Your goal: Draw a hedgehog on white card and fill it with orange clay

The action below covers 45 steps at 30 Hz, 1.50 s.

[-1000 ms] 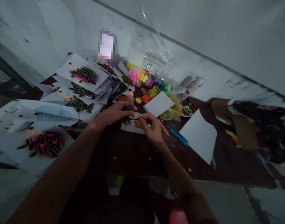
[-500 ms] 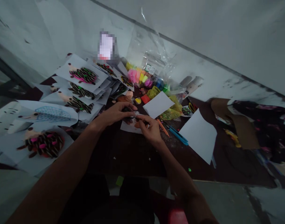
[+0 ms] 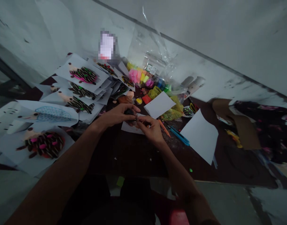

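Note:
Near the middle of the dark table, my left hand (image 3: pixel 121 114) has its fingers curled round a dark lump (image 3: pixel 128 112). My right hand (image 3: pixel 151 128) is pinched close beside the left fingertips; what lies between its fingers is too small to make out. Under both hands rests a small white paper (image 3: pixel 128 127), partly covered by the fingers. A blank white card (image 3: pixel 159 104) lies just beyond my right hand. Right of that hand are an orange pencil-like stick (image 3: pixel 164 128) and a blue tool (image 3: pixel 179 136).
Paper sheets with seed-covered hedgehog figures (image 3: pixel 83 75) are piled at the left. Behind the hands sit colourful clay packs (image 3: pixel 143 76) and a yellow bag (image 3: pixel 172 114). A white sheet (image 3: pixel 199 136), brown cardboard (image 3: pixel 248 131) and dark patterned cloth (image 3: pixel 270 131) lie to the right.
The dark lump shows more clearly in my left hand, whose fingers have shifted slightly. My right fingertips have drawn closer together and moved a little.

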Motion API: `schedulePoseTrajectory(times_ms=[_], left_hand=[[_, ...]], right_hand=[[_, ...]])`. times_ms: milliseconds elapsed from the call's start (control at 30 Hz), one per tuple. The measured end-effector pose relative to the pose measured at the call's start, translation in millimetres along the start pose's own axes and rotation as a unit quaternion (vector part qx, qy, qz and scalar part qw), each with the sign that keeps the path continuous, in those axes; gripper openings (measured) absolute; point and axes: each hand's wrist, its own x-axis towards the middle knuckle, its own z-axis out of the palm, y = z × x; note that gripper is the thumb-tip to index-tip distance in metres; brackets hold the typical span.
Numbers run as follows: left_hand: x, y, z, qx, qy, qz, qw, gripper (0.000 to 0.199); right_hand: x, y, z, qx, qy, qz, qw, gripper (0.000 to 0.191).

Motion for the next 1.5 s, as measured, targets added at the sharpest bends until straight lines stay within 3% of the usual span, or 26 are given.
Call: schedulePoseTrajectory(times_ms=[400, 533, 667, 967, 1300, 1500], left_hand=[[2, -4, 2.8, -0.039, 0.018, 0.008, 0.999, 0.042], [3, -4, 2.2, -0.04, 0.052, 0.005, 0.998, 0.042], [0, 3, -1.5, 0.009, 0.116, 0.016, 0.993, 0.033], [-2, 8, 0.9, 0.116, 0.055, 0.002, 0.992, 0.041], [7, -8, -19.3, 0.242, 0.13, 0.009, 0.961, 0.03], [8, -14, -24.5, 0.291, 0.153, 0.026, 0.944, 0.03]], right_hand=[[-2, -3, 2, -0.057, 0.013, -0.04, 0.998, 0.013], [0, -6, -4, -0.004, -0.015, -0.002, 1.0, 0.016], [4, -8, -13, 0.059, -0.012, 0.04, 0.997, 0.024], [3, -15, -13, 0.009, 0.017, -0.034, 0.999, 0.017], [5, -3, -16, 0.001, 0.028, 0.013, 1.0, 0.019], [-2, -2, -25, -0.085, 0.041, 0.003, 0.996, 0.014]])
